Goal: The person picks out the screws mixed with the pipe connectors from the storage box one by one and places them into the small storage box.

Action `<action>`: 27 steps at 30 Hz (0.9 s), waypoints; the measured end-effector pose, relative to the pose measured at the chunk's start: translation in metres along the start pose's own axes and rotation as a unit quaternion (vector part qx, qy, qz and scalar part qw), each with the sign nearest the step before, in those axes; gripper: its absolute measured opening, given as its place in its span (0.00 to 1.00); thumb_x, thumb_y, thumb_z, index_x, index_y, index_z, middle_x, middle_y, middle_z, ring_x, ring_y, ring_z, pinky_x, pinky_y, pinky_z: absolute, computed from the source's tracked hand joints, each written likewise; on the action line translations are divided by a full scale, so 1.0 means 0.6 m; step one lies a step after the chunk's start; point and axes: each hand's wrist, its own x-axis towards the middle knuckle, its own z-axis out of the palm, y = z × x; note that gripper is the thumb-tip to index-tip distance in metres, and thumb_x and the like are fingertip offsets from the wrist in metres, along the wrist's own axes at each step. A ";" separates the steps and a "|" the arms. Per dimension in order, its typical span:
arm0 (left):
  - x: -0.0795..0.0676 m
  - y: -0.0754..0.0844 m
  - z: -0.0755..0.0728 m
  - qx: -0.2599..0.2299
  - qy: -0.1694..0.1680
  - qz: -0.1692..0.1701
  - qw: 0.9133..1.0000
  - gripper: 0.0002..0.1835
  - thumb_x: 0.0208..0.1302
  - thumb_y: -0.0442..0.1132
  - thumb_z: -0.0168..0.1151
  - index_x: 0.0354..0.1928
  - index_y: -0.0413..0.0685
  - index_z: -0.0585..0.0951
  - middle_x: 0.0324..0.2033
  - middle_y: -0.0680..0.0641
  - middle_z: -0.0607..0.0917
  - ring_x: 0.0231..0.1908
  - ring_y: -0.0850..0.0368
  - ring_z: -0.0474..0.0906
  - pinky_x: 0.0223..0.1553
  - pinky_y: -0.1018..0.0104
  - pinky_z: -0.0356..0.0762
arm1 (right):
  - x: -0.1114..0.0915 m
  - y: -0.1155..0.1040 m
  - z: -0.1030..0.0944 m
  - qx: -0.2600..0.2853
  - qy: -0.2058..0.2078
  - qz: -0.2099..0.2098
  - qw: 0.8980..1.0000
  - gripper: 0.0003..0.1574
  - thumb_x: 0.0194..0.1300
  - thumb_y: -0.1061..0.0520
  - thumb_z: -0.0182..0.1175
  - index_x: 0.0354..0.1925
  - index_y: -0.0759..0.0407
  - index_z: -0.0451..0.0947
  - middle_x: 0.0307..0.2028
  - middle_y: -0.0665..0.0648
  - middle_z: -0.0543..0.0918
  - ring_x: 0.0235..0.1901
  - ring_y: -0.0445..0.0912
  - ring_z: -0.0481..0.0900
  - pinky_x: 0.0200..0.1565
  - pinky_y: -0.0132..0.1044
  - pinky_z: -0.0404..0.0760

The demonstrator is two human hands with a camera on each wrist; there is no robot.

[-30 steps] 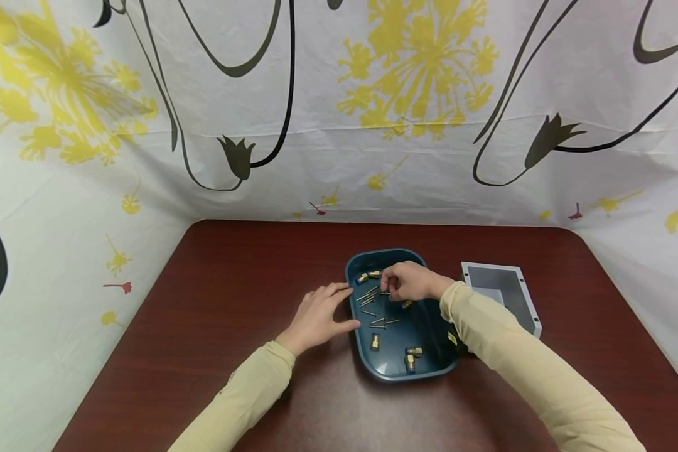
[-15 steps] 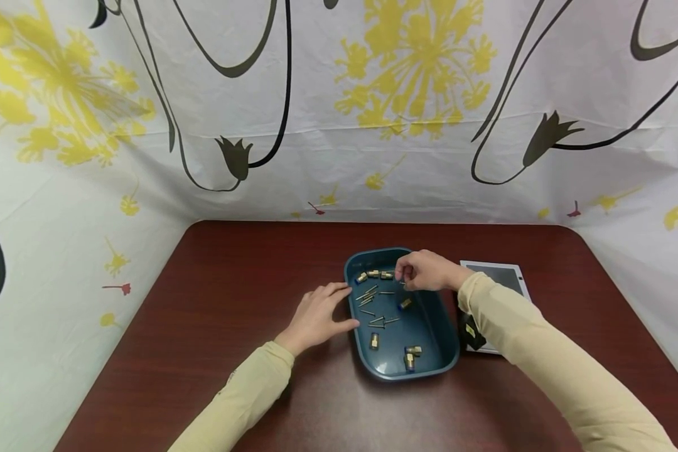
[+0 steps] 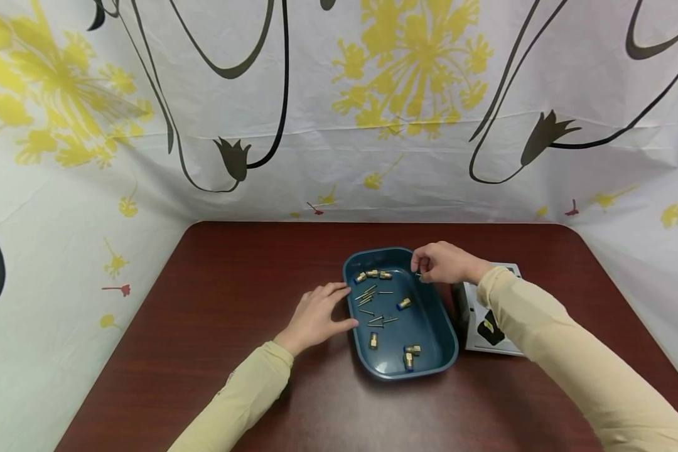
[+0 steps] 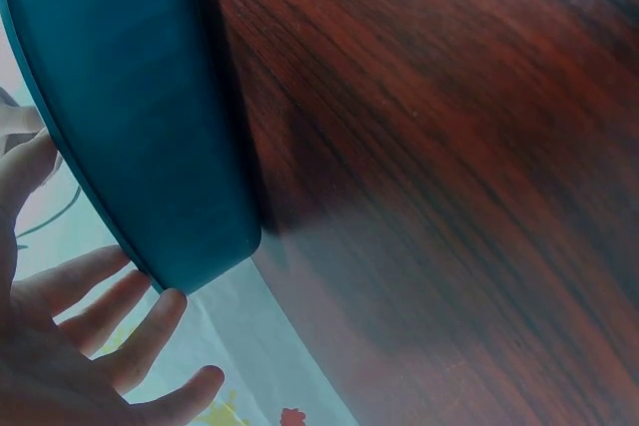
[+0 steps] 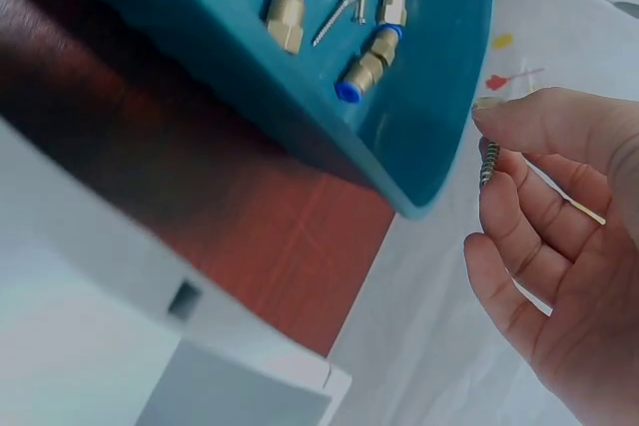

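Observation:
My right hand (image 3: pixel 443 262) pinches a screw (image 5: pixel 489 162) between thumb and fingertips, its threaded end showing in the right wrist view. In the head view that hand is over the far right rim of a blue tray (image 3: pixel 451 326). My left hand (image 3: pixel 316 317) touches the tray's left rim with fingers spread and nearly straight; the left wrist view shows the fingertips (image 4: pixel 172 302) at the edge. Inside the tray lie several thin screws (image 3: pixel 366 296) and several brass fittings with blue collars, one fitting (image 3: pixel 403 304) near the middle.
A light grey box (image 3: pixel 494 345) stands just right of the tray, partly hidden by the right forearm. Both are on a dark red-brown wooden table (image 3: pixel 248 263). A white curtain (image 3: pixel 294 169) with yellow flowers hangs behind the table's far edge.
My right hand has risen from among the screws and moved right and away to the tray's far right rim, carrying the screw. The left hand has stayed at the rim.

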 end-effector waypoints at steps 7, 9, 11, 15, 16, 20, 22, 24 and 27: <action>0.000 0.000 0.000 0.000 -0.003 -0.005 1.000 0.35 0.51 0.58 0.60 0.59 0.48 0.69 0.57 0.48 0.68 0.54 0.51 0.64 0.51 0.49 0.60 | -0.015 0.012 -0.015 -0.002 0.012 0.011 1.000 0.08 0.51 0.67 0.59 0.32 0.59 0.76 0.24 0.50 0.74 0.25 0.43 0.70 0.30 0.37 0.71; 0.000 0.000 0.001 -0.001 -0.003 -0.004 1.000 0.35 0.51 0.58 0.60 0.59 0.47 0.69 0.57 0.47 0.68 0.54 0.51 0.64 0.50 0.49 0.60 | -0.020 0.015 -0.019 -0.002 0.017 0.012 1.000 0.07 0.51 0.68 0.58 0.32 0.60 0.76 0.24 0.50 0.74 0.25 0.43 0.71 0.29 0.37 0.71; 0.000 0.000 0.000 0.000 -0.003 -0.002 1.000 0.35 0.51 0.58 0.60 0.59 0.47 0.69 0.57 0.48 0.68 0.53 0.51 0.64 0.50 0.49 0.60 | -0.026 0.019 -0.023 -0.003 0.021 0.012 1.000 0.07 0.51 0.68 0.58 0.31 0.58 0.75 0.23 0.49 0.74 0.24 0.43 0.70 0.28 0.37 0.71; 0.000 0.000 0.000 0.001 -0.003 -0.001 1.000 0.36 0.51 0.59 0.60 0.59 0.48 0.69 0.57 0.48 0.68 0.53 0.51 0.64 0.50 0.50 0.61 | -0.038 0.026 -0.031 -0.003 0.026 0.018 0.999 0.08 0.50 0.67 0.58 0.30 0.57 0.74 0.22 0.49 0.73 0.23 0.43 0.70 0.26 0.37 0.71; 0.000 0.000 0.000 0.001 -0.003 -0.002 1.000 0.36 0.51 0.59 0.60 0.59 0.48 0.69 0.57 0.48 0.68 0.53 0.51 0.64 0.50 0.50 0.61 | -0.041 0.028 -0.033 -0.003 0.026 0.020 0.999 0.08 0.50 0.67 0.58 0.30 0.56 0.74 0.22 0.50 0.73 0.22 0.43 0.70 0.26 0.37 0.71; 0.000 0.000 0.000 0.000 -0.002 -0.003 1.000 0.35 0.51 0.58 0.61 0.59 0.48 0.69 0.57 0.48 0.68 0.53 0.51 0.64 0.50 0.50 0.61 | -0.052 0.039 -0.040 -0.003 0.029 0.031 0.999 0.08 0.51 0.67 0.58 0.30 0.57 0.74 0.23 0.50 0.74 0.23 0.43 0.71 0.27 0.37 0.71; 0.000 0.000 0.000 0.001 -0.002 -0.003 1.000 0.35 0.51 0.58 0.61 0.59 0.48 0.69 0.57 0.48 0.68 0.53 0.51 0.64 0.50 0.50 0.61 | -0.058 0.045 -0.043 -0.006 0.029 0.040 0.999 0.08 0.51 0.67 0.59 0.30 0.56 0.74 0.23 0.50 0.74 0.24 0.43 0.71 0.28 0.37 0.71; 0.000 0.000 0.000 0.002 -0.001 -0.003 1.000 0.35 0.50 0.58 0.61 0.59 0.48 0.69 0.57 0.48 0.68 0.53 0.51 0.64 0.50 0.50 0.61 | -0.065 0.051 -0.045 -0.012 0.031 0.046 0.998 0.09 0.50 0.67 0.59 0.30 0.56 0.74 0.23 0.50 0.74 0.24 0.43 0.71 0.28 0.37 0.71; 0.000 0.001 -0.001 0.000 0.000 -0.001 1.000 0.35 0.50 0.58 0.61 0.59 0.47 0.69 0.57 0.47 0.68 0.53 0.51 0.64 0.50 0.50 0.61 | -0.076 0.058 -0.048 -0.021 0.034 0.049 0.998 0.09 0.50 0.68 0.58 0.30 0.57 0.75 0.23 0.50 0.74 0.24 0.43 0.71 0.27 0.37 0.70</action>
